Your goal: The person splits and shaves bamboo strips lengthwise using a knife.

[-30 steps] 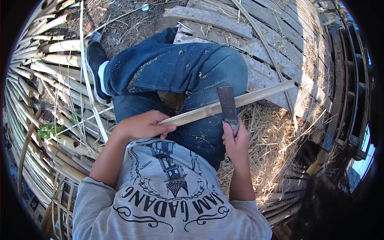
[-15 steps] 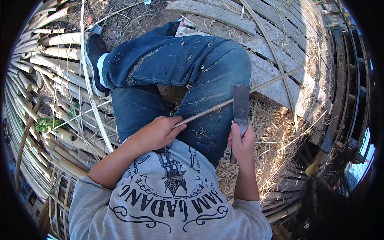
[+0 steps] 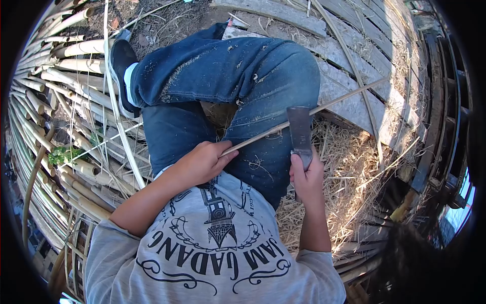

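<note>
A thin bamboo strip (image 3: 263,134) runs slantwise across my thigh, with its narrow edge facing up. My left hand (image 3: 209,161) is closed around its lower left end. In my right hand (image 3: 307,175) is the handle of a broad, dark-bladed knife (image 3: 300,129), the blade pointing up and away from me. The blade lies over the strip near my knee, hiding a short part of it. Whether the blade's edge touches the strip I cannot tell. Beyond the knee the strip's far end reaches over the wooden slats.
Cut bamboo poles (image 3: 81,177) are stacked at the left. Weathered wooden slats (image 3: 349,66) lie beyond my knee, with a long curved strip (image 3: 349,53) across them. Pale shavings (image 3: 349,187) cover the ground at the right, near a dark slatted frame (image 3: 440,111).
The bamboo strip has turned from its broad face onto its narrow edge. My left hand has moved right along with it. The knife shifted right, then slightly back left.
</note>
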A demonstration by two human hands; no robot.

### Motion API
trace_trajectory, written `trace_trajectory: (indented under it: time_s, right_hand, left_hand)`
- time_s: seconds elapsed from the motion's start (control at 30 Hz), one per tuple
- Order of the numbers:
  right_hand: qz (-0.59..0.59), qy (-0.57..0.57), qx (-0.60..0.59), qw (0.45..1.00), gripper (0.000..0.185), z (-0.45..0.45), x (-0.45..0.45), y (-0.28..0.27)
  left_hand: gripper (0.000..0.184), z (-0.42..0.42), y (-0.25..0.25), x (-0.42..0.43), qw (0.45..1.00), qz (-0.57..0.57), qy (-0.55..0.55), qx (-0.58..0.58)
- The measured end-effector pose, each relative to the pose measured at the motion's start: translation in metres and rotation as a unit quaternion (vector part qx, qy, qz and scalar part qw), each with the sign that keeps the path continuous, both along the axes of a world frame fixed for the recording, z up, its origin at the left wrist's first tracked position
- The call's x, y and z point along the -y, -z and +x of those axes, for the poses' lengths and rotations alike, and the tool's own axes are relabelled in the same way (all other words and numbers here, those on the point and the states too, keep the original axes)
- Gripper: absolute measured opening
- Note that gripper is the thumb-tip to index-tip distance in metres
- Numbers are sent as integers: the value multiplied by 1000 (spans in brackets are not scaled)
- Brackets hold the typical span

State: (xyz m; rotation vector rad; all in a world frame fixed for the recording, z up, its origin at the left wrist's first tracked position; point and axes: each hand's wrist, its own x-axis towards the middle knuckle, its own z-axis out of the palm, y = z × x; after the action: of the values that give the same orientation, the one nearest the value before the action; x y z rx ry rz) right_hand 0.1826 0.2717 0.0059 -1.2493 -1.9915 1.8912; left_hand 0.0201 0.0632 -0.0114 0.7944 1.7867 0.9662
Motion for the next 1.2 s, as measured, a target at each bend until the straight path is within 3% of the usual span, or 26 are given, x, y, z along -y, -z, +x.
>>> trace_trajectory:
  time_s: [0.07, 0.1, 0.2, 0.23, 0.33, 0.53, 0.6, 0.73, 0.93, 1.03, 1.2]
  right_hand:
    - [0, -120, 52, 991, 18, 2, 4, -6]
    - [-1, -119, 53, 991, 18, 2, 4, -3]
    - [-19, 59, -40, 997, 20, 1, 4, 10]
    - [11, -47, 20, 999, 19, 3, 6, 6]
    - [-35, -102, 46, 993, 18, 6, 5, -2]
    - [-39, -61, 33, 997, 20, 2, 14, -1]
    - [-12, -123, 75, 989, 23, 2, -1, -10]
    - [-133, -124, 39, 983, 27, 5, -7, -1]
    - [-166, -110, 21, 980, 29, 8, -10, 2]
    - [-174, -129, 26, 976, 29, 10, -14, 4]
    - [-191, -150, 30, 970, 29, 11, -17, 3]
  left_hand:
    - [27, 0, 0, 2, 1000, -4, 1, 4]
    - [25, 1, -1, 1, 1000, -1, -5, 7]
    - [22, 4, 3, -1, 1000, 1, -20, 11]
    - [22, 3, 3, 0, 1000, -2, -21, 8]
    - [22, 3, 0, 2, 1000, -13, -11, 7]
    - [29, 2, 5, 0, 1000, -8, -7, -3]
    - [27, 3, 6, 1, 1000, -16, -6, 4]
    - [29, 3, 10, 3, 999, 2, -29, 19]
    - [37, -9, -2, 13, 989, -103, 49, 90]
    - [37, -5, 2, 11, 990, -89, 2, 109]
    - [36, -7, -1, 12, 992, -75, 21, 100]
